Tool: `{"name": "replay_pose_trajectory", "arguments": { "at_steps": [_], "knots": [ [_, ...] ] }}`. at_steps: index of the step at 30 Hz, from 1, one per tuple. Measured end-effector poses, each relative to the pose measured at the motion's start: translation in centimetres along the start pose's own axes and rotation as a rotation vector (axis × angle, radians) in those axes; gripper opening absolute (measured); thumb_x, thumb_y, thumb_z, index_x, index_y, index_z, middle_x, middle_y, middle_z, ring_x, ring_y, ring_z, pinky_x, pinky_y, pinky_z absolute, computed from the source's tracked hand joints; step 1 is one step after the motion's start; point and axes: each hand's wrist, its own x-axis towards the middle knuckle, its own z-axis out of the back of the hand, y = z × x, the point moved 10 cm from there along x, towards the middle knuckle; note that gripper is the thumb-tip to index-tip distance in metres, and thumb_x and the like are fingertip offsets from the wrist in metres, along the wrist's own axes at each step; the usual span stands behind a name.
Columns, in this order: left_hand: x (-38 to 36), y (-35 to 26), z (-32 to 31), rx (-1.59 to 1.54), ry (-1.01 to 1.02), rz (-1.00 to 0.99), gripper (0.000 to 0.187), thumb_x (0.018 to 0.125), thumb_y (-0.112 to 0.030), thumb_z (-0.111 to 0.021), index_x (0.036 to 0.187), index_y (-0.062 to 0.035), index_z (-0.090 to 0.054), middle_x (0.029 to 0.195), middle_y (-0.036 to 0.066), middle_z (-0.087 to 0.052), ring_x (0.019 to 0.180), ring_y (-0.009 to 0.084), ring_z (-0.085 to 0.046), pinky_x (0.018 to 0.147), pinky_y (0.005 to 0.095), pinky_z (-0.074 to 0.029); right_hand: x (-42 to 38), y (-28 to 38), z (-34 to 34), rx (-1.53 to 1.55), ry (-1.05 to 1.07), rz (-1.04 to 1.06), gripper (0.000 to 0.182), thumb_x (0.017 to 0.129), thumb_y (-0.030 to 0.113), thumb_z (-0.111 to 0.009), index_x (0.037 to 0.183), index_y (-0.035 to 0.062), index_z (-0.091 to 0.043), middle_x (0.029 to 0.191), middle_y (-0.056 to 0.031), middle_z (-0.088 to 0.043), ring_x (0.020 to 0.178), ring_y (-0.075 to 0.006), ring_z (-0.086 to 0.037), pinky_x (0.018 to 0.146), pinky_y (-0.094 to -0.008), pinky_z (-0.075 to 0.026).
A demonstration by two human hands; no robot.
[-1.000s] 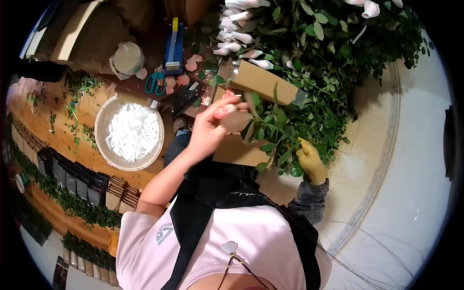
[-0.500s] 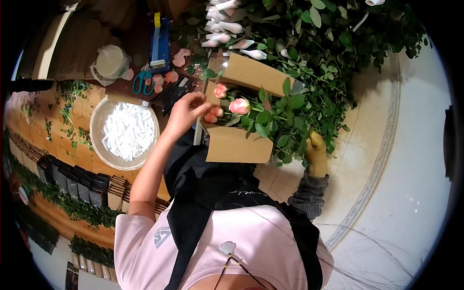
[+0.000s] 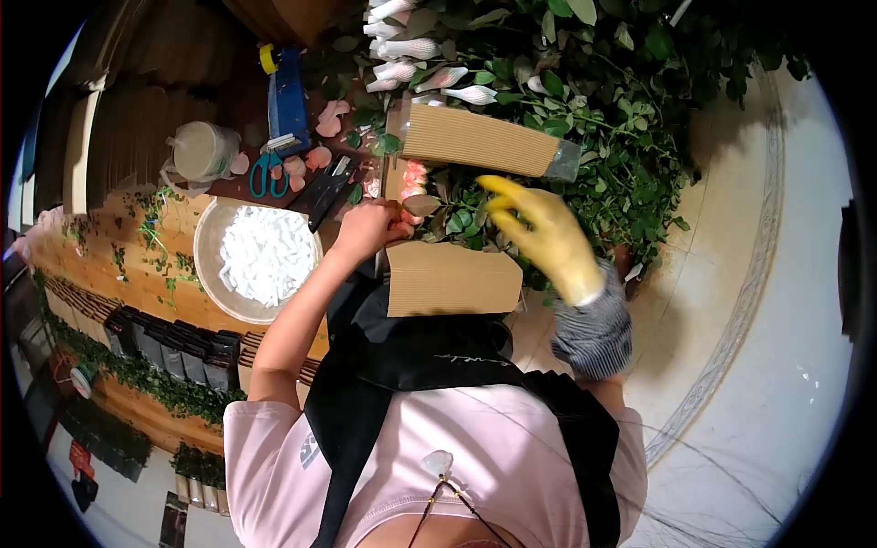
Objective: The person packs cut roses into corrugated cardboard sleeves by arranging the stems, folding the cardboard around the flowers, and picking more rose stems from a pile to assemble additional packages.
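Pink roses (image 3: 414, 175) lie with their heads in a row at the left end of a corrugated cardboard wrap, between its upper flap (image 3: 484, 140) and lower flap (image 3: 454, 281). My bare left hand (image 3: 367, 228) is at the lowest heads, its fingers curled on a rose partly hidden by them. My right hand (image 3: 541, 233), in a yellow glove, hovers over the rose stems and leaves (image 3: 468, 219) with its fingers apart; it is slightly blurred and holds nothing visible.
A black stapler (image 3: 329, 190), teal scissors (image 3: 268, 173) and a blue tape dispenser (image 3: 288, 100) are left of the wrap. A basin of white tubes (image 3: 258, 260) stands near my left forearm. White-netted buds (image 3: 406, 50) and a leafy pile (image 3: 630, 173) lie beyond.
My gloved right hand has moved left and up from the leafy ends, its fingers opening. The rose heads have shifted left into a row, and my left hand has closed at the lowest ones.
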Motion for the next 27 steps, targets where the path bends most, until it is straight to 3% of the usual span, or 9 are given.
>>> {"name": "replay_pose_trajectory", "arguments": {
  "at_steps": [1, 3, 5, 10, 13, 19, 21, 22, 27],
  "knots": [
    [0.0, -0.2, 0.2, 0.002, -0.005, -0.002, 0.027, 0.080, -0.037, -0.073, 0.088, -0.0110, -0.073, 0.087, 0.010, -0.069, 0.081, 0.0304, -0.067, 0.069, 0.0419, -0.054, 1.6, 0.6, -2.0, 0.009, 0.119, -0.120, 0.037, 0.087, 0.018, -0.068, 0.124, 0.0115, -0.062, 0.082, -0.0131, -0.070, 0.073, -0.0286, -0.068, 0.067, -0.0396, -0.054],
    [-0.2, 0.1, -0.2, 0.003, 0.007, 0.000, 0.026, 0.080, -0.036, -0.073, 0.089, -0.0111, -0.073, 0.087, 0.010, -0.069, 0.080, 0.0310, -0.067, 0.069, 0.0420, -0.054, 3.6, -0.2, -7.9, -0.313, 0.129, 0.013, 0.026, 0.088, 0.021, -0.067, 0.111, 0.0093, -0.066, 0.083, -0.0109, -0.070, 0.075, -0.0323, -0.067, 0.067, -0.0421, -0.054],
    [-0.4, 0.6, -0.6, 0.002, 0.029, -0.004, 0.026, 0.081, -0.035, -0.072, 0.090, -0.0111, -0.073, 0.087, 0.011, -0.069, 0.079, 0.0316, -0.067, 0.069, 0.0422, -0.054, 3.6, -6.8, -16.3, -0.583, 0.694, -0.278, 0.036, 0.088, 0.027, -0.065, 0.115, 0.0046, -0.060, 0.087, -0.0151, -0.071, 0.080, -0.0325, -0.069, 0.072, -0.0442, -0.054],
    [0.0, 1.3, -1.5, -0.106, 0.140, 0.063, 0.024, 0.081, -0.031, -0.075, 0.087, -0.0078, -0.075, 0.079, 0.012, -0.067, 0.075, 0.0320, -0.063, 0.067, 0.0427, -0.051, 2.5, -7.9, -18.7, -0.633, 0.673, -0.059, 0.042, 0.085, 0.040, -0.068, 0.108, 0.0050, -0.061, 0.084, -0.0109, -0.071, 0.079, -0.0295, -0.069, 0.073, -0.0413, -0.054],
    [0.5, 0.8, -1.0, -0.133, 0.199, 0.135, 0.023, 0.081, -0.030, -0.075, 0.087, -0.0070, -0.075, 0.080, 0.013, -0.069, 0.071, 0.0314, -0.064, 0.065, 0.0426, -0.051, 2.7, -7.6, -19.0, -0.731, 0.572, -0.010, 0.039, 0.086, 0.036, -0.068, 0.112, 0.0072, -0.061, 0.088, -0.0088, -0.073, 0.078, -0.0255, -0.070, 0.067, -0.0399, -0.054],
    [0.4, 0.8, -2.2, -0.174, 0.123, 0.088, 0.026, 0.082, -0.032, -0.076, 0.089, -0.0066, -0.076, 0.085, 0.012, -0.072, 0.074, 0.0299, -0.068, 0.066, 0.0390, -0.054, 3.0, -9.2, -18.7, -0.615, 0.563, -0.113, 0.047, 0.086, 0.053, -0.063, 0.108, 0.0111, -0.062, 0.082, -0.0068, -0.072, 0.077, -0.0247, -0.070, 0.071, -0.0387, -0.052],
    [0.3, 0.4, -1.7, -0.138, 0.154, 0.146, 0.027, 0.082, -0.031, -0.076, 0.091, -0.0056, -0.076, 0.086, 0.013, -0.072, 0.075, 0.0313, -0.068, 0.066, 0.0395, -0.054, 2.3, -7.6, -18.7, -0.602, 0.545, 0.118, 0.050, 0.087, 0.049, -0.064, 0.115, 0.0081, -0.061, 0.081, -0.0092, -0.069, 0.077, -0.0262, -0.068, 0.073, -0.0404, -0.051],
    [0.1, 0.5, -1.7, -0.135, 0.159, 0.146, 0.027, 0.082, -0.031, -0.076, 0.091, -0.0056, -0.076, 0.086, 0.013, -0.072, 0.075, 0.0313, -0.068, 0.066, 0.0395, -0.054, 2.3, -7.5, -18.5, -0.583, 0.528, 0.126, 0.057, 0.087, 0.048, -0.066, 0.125, 0.0057, -0.057, 0.082, -0.0090, -0.069, 0.079, -0.0263, -0.067, 0.073, -0.0413, -0.051],
    [-1.3, 2.9, 1.1, -0.139, 0.197, 0.228, 0.030, 0.087, -0.037, -0.069, 0.094, -0.0088, -0.076, 0.086, 0.015, -0.070, 0.078, 0.0353, -0.067, 0.067, 0.0431, -0.052, 1.7, -7.7, -19.5, -0.613, 0.758, 0.035, 0.072, 0.087, 0.054, -0.061, 0.131, -0.0020, -0.049, 0.082, -0.0102, -0.068, 0.078, -0.0274, -0.067, 0.075, -0.0412, -0.051]
  ]
}}
